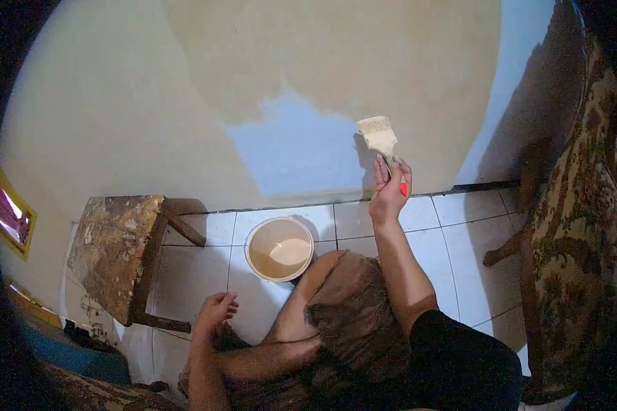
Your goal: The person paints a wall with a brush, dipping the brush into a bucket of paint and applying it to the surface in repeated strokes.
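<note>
In my right hand (391, 183) is a wide paintbrush (378, 137), gripped by its handle, with a red bit showing at the end. Its cream-coated bristles point up, at or just in front of the wall (336, 61). A light blue patch (301, 147) on the wall lies left of the brush, bordered by beige paint. My left hand (219, 309) hangs low beside my leg, holding nothing, its fingers loosely curled and apart. Between my hands, by my knee, a white bucket (280, 248) stands on the floor with cream paint inside.
A paint-spattered wooden stool (116, 246) is at the left, near the wall. A patterned upholstered chair (576, 240) with wooden legs stands at the right. White tiles (425, 267) cover the floor. More light blue wall (483, 151) shows at the right, partly in shadow.
</note>
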`<state>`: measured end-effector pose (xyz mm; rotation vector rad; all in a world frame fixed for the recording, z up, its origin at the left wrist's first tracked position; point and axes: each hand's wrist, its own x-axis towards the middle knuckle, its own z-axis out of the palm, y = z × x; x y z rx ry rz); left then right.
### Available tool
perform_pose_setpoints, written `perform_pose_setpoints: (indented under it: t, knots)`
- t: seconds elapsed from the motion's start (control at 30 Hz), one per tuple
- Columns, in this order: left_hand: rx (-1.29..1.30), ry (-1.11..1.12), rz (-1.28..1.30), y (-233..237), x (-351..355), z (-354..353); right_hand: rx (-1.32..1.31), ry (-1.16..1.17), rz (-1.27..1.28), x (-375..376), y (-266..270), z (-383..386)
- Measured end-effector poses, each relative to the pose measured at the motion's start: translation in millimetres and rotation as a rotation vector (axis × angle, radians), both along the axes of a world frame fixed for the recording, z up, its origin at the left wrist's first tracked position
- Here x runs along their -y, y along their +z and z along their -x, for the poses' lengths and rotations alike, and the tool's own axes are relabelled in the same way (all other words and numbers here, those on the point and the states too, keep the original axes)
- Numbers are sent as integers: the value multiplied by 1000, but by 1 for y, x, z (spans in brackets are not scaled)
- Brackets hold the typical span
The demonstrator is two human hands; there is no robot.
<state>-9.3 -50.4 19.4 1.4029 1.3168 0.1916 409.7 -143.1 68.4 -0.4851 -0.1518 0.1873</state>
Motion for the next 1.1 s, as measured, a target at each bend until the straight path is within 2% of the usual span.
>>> perform_pose_setpoints:
  t: [0.07,0.2,0.3,0.33,0.37,0.47,0.53,0.6,0.63,0.7,0.73,0.8,0.83,0.9,0.97,1.03,1.07,1.1]
  knots:
    - [-60,27,-38,17,6,27,205,-27,-31,-6,-4,-10]
    - [-139,141,-25,48,22,62,274,-81,85,-20,-14,-30]
    - [-206,226,-3,45,18,88,163,-62,181,-34,-52,-39]
    - [-210,225,-10,43,16,91,206,-107,321,-33,-64,-38]
    - [-210,211,-3,41,14,95,201,-106,317,-31,-76,-33]
    - [-218,181,-13,34,8,89,199,-55,205,-22,-71,-16]
    - [-237,165,-21,31,5,83,197,-88,167,-26,-44,-17]
    - [-330,-7,-59,30,1,77,215,-149,114,-27,-7,-21]
    - [-332,-12,-52,27,-1,80,213,-152,122,-32,-5,-26]
    - [-446,-315,-256,23,-8,87,268,-190,161,-41,-9,-31]
    - [-448,-324,-253,23,-8,86,227,-190,217,-44,-29,-35]
    - [-489,-113,-95,24,-9,83,141,-151,211,-42,-67,-34]
    - [-485,-115,-89,26,-11,82,56,-104,207,-39,-85,-31]
    - [-802,-416,-220,38,-11,79,141,-137,239,-31,-127,-29]
    - [-735,-359,-239,59,2,66,226,-161,263,-23,-141,-18]
    - [-664,-308,-264,67,4,57,84,-63,405,-13,-139,-10]
    - [-575,-306,-266,68,5,58,73,-53,247,-21,-136,-10]
    - [-483,-301,-270,66,7,59,22,-57,267,-33,-133,-20]
